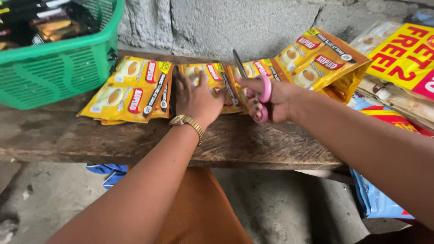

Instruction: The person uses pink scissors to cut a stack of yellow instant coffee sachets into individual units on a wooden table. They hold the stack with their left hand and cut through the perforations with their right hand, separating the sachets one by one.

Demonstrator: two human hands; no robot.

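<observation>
My left hand (195,100), with a gold wristwatch (185,121), presses flat on a strip of yellow sachets (212,77) lying on a worn wooden bench (135,138). My right hand (271,100) grips pink-handled scissors (263,92); the metal blades (238,62) point away from me over the sachet strip. A stack of cut yellow sachets (131,90) lies left of my left hand. More joined sachets (321,63) trail off to the right toward the wall.
A green plastic basket (58,68) with dark packets stands at the bench's left end. Large yellow and red packages (402,58) pile up at the right. A rough concrete wall (217,22) backs the bench. Blue cloth (108,171) lies on the floor below.
</observation>
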